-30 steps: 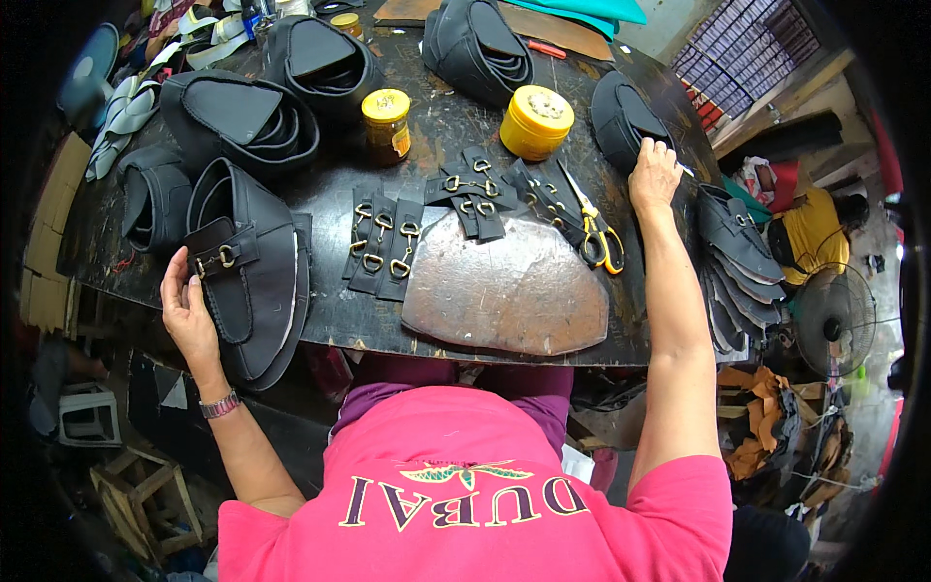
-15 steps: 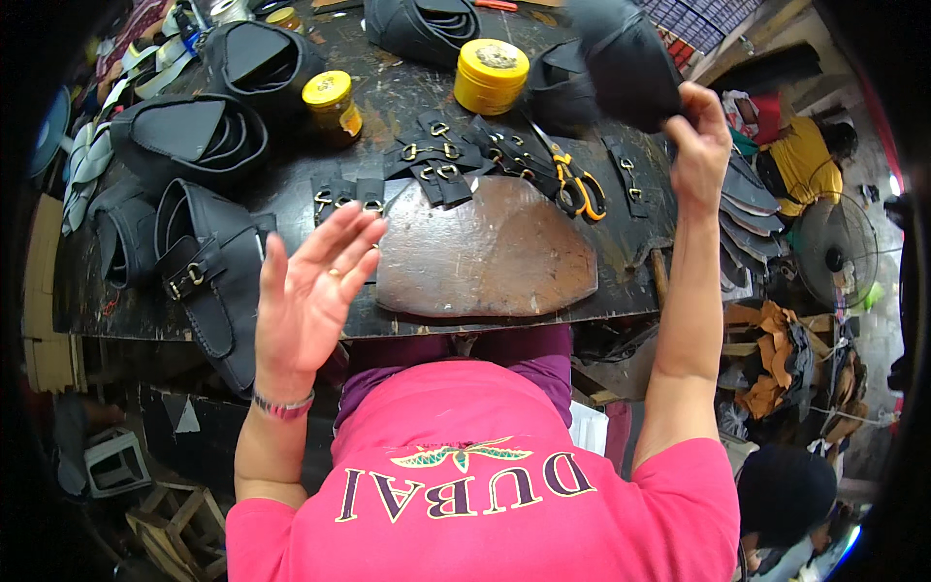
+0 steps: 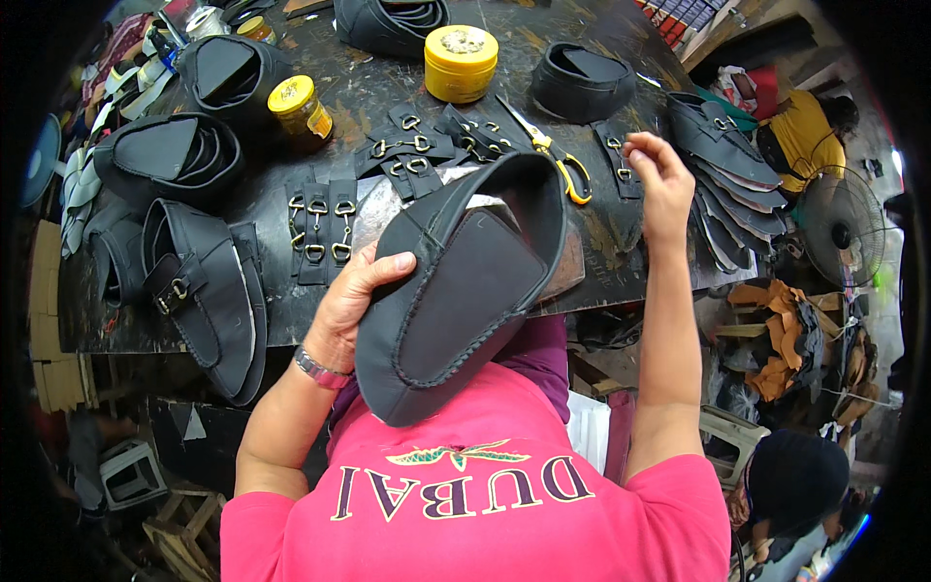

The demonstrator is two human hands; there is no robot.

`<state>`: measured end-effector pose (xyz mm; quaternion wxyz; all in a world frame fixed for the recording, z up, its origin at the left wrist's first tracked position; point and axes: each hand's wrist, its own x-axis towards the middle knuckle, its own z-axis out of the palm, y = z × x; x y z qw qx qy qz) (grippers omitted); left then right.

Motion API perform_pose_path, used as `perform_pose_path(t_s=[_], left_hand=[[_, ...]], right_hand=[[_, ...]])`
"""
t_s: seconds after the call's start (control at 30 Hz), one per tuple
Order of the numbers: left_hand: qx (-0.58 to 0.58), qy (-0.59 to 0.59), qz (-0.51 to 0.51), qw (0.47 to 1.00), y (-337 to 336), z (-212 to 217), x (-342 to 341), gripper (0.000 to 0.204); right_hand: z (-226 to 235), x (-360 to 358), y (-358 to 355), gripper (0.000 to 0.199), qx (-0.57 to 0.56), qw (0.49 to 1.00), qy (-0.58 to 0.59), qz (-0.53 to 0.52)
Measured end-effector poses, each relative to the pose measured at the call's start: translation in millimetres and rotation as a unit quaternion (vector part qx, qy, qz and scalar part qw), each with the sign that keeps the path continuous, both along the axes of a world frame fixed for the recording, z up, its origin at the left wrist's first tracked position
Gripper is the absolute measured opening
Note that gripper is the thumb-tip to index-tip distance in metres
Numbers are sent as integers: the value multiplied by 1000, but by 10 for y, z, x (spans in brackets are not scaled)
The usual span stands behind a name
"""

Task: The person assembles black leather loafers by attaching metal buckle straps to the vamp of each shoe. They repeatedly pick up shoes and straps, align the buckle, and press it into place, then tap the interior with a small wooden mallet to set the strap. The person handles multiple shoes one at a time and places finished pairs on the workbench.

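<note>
A black leather shoe upper [image 3: 464,291], with a stitched apron front and an open collar, is tilted over the table's near edge. My left hand [image 3: 357,301] grips its left side, thumb on top. My right hand [image 3: 663,184] is raised on the right, fingers loosely curved and apart, holding nothing visible. It is nearest to a black strap with a metal bit [image 3: 617,155] on the table; whether it touches the strap I cannot tell. Behind the upper lie yellow-handled scissors [image 3: 553,145] and several more bit straps [image 3: 316,228]. The upper partly covers a brown board [image 3: 566,270].
Other black uppers [image 3: 170,153] stand along the left of the dark table [image 3: 369,92]. A yellow tub [image 3: 461,63] and a small yellow-lidded jar [image 3: 301,109] are farther back. Stacked uppers [image 3: 727,184] sit at the right edge. Beyond are a fan [image 3: 836,228] and another person [image 3: 790,485].
The black upper has come from my right hand at the far right into my left hand over the board. My right hand is free and lower. The view has shifted slightly.
</note>
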<state>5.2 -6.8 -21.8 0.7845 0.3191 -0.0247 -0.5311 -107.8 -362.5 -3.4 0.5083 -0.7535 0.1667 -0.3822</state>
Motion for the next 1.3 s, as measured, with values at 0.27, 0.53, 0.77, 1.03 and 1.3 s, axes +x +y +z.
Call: perform_pose_path(t_s=[0.27, 0.53, 0.77, 1.03, 1.3], left_hand=[[-14, -34, 42, 998, 34, -112, -326, 45], [-59, 34, 75, 995, 56, -120, -344, 38], [-107, 28, 53, 992, 75, -160, -281, 36], [-119, 41, 54, 991, 78, -200, -270, 38], [-109, 61, 41, 991, 15, -204, -256, 46]], right_hand=[[-331, 292, -1033, 36, -189, 889, 409, -83], [-374, 295, -608, 33, -401, 832, 349, -161], [-405, 245, -546, 23, -424, 856, 253, -152], [-154, -2, -538, 19, -91, 930, 346, 87], [-351, 363, -890, 35, -189, 926, 309, -105]])
